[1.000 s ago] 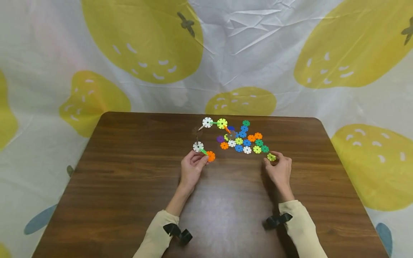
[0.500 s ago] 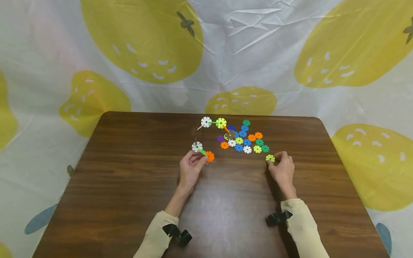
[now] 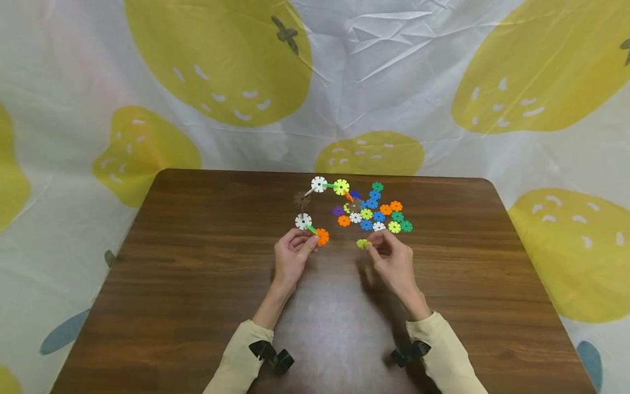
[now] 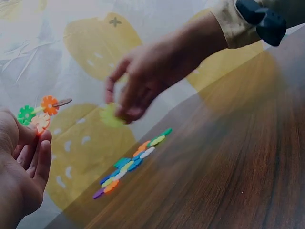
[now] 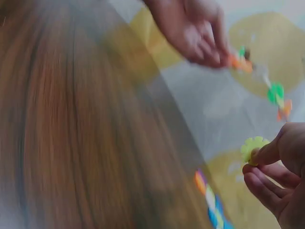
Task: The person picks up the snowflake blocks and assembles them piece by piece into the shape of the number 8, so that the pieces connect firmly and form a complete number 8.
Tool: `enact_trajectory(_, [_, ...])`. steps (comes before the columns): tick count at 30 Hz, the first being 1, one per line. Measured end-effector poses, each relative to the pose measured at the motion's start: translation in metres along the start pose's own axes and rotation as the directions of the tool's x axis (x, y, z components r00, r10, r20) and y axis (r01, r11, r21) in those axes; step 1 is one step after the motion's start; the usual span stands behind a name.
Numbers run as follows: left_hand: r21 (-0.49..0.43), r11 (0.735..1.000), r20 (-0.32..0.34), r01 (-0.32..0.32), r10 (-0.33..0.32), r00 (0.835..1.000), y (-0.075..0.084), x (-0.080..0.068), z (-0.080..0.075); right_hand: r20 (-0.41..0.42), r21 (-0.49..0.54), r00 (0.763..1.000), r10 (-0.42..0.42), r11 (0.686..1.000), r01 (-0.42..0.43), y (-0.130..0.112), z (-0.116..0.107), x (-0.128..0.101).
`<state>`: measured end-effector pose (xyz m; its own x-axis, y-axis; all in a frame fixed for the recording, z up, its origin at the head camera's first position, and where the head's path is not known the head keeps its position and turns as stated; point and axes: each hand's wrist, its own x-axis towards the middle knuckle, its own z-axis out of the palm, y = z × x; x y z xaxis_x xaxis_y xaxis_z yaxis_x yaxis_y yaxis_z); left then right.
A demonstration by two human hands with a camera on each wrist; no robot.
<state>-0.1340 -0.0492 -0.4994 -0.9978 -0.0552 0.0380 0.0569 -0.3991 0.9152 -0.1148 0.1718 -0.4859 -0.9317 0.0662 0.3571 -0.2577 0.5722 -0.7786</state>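
Observation:
My left hand pinches an orange notched disc at the end of a curved chain of interlocked discs. Along that chain are a green disc seen edge-on, a white disc, a brown one, another white disc and a yellow-green one. Between the thumb and fingers of my right hand is a single yellow-green disc, held apart from the chain, to the right of the orange disc. In the right wrist view the yellow disc shows its notched rim above the thumb.
Loose discs in several colours lie grouped on the brown wooden table, behind my right hand; a blue disc and an orange disc are among them. A white curtain with yellow fruit prints hangs behind the table's far edge.
My right hand has moved left with the yellow-green disc, from beside the right end of the loose discs towards the left hand. The left hand and its chain have hardly moved.

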Motion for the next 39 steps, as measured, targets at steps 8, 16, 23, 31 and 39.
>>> enact_trajectory(8, [0.034, 0.999, 0.008, -0.034, 0.033, 0.999, 0.002, -0.002, 0.001, 0.025, 0.162, 0.998, -0.065, 0.985, 0.06, -0.046, 0.022, 0.004])
enact_trajectory(16, [0.054, 0.997, 0.027, -0.055, 0.054, 0.998, 0.002, -0.004, 0.004, -0.031, 0.177, 0.976, -0.218, 0.959, 0.22, -0.049, 0.03, 0.006])
enact_trajectory(23, [0.083, 0.995, 0.036, -0.061, 0.058, 0.998, 0.002, -0.004, 0.003, -0.057, 0.04, 0.922, -0.383, 0.922, 0.386, -0.043, 0.032, 0.005])
enact_trajectory(31, [0.127, 0.99, 0.021, -0.069, 0.067, 0.998, 0.004, -0.008, 0.009, -0.089, 0.027, 0.892, -0.442, 0.895, 0.446, -0.034, 0.032, 0.0])
enact_trajectory(39, [0.102, 0.983, -0.002, -0.151, 0.152, 0.988, 0.001, -0.018, 0.014, -0.12, 0.16, 0.931, -0.344, 0.919, 0.36, -0.025, 0.033, -0.011])
